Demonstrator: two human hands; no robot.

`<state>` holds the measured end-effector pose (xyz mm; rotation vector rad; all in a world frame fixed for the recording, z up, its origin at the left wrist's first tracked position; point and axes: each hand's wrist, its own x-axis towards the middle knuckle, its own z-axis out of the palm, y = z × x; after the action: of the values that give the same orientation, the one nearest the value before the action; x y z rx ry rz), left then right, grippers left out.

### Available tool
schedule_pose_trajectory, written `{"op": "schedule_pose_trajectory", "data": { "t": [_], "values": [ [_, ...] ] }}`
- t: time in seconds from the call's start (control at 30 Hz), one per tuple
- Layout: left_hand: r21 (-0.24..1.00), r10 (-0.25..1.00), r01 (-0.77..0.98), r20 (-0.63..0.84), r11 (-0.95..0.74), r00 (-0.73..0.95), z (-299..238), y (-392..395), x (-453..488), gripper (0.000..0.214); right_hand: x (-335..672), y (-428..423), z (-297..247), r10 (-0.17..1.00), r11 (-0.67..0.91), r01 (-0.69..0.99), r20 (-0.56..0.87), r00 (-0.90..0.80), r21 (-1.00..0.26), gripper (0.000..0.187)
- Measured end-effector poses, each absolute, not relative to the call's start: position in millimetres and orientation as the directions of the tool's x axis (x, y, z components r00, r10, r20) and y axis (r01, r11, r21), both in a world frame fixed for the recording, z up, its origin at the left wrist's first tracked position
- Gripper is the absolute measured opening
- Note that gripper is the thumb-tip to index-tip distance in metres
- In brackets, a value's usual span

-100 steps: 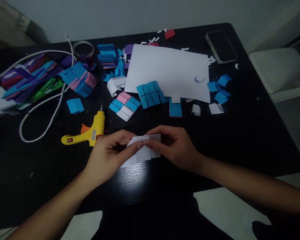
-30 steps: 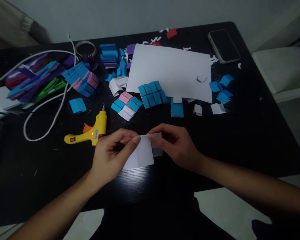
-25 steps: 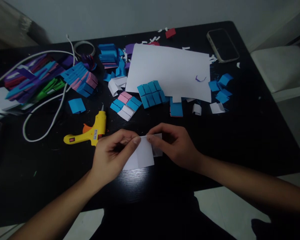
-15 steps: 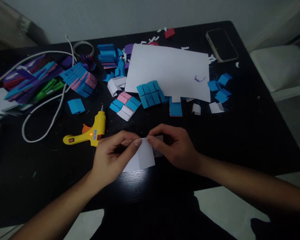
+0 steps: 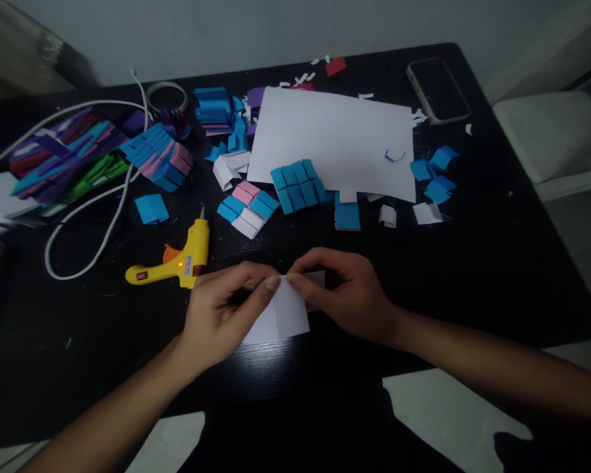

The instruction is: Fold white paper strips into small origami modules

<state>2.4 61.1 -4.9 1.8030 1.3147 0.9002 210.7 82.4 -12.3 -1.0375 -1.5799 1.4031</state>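
Note:
A folded piece of white paper (image 5: 290, 315) is held between both hands near the front of the black table. My left hand (image 5: 231, 302) pinches its upper edge between thumb and forefinger. Close beside it, my right hand (image 5: 347, 286) pinches the same edge with thumb and fingers. One flap of the paper shows behind the right fingers; the left hand covers part of the sheet's left side. A yellow glue gun (image 5: 175, 263) with a lit orange light lies just beyond my left hand, its nozzle pointing away from me.
A large white sheet (image 5: 335, 131) lies at the back, with blue folded paper blocks (image 5: 298, 187) at its front edge. A white cable (image 5: 54, 263) loops at left beside coloured paper strips (image 5: 73, 154). A phone (image 5: 438, 89) lies back right; paper scraps are scattered around.
Both hands still pinch the white paper at its upper edge. The fingertips have come slightly closer together, and the paper's lower edge sits a little lower in view.

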Motion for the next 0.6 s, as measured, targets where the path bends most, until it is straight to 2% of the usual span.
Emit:
{"op": "schedule_pose_trajectory", "data": {
  "t": [0.23,0.43,0.6],
  "values": [
    [0.856,0.970,0.479,0.094,-0.195,0.226,-4.5,62.9,0.7,0.018,211.2,82.4,-13.7,0.934,0.058,0.119,0.012,-0.357,-0.991,0.008],
    [0.871,0.964,0.438,0.131,-0.223,0.230,-4.5,64.4,4.2,0.003,210.5,82.1,-13.8,0.928,0.068,0.112,0.022,-0.371,-0.991,0.008],
    [0.861,0.947,0.434,0.149,-0.265,0.284,-7.0,64.9,2.3,0.002,210.0,82.0,-14.1,0.915,0.089,0.135,0.027,-0.403,-0.987,0.007]
  ]
}}
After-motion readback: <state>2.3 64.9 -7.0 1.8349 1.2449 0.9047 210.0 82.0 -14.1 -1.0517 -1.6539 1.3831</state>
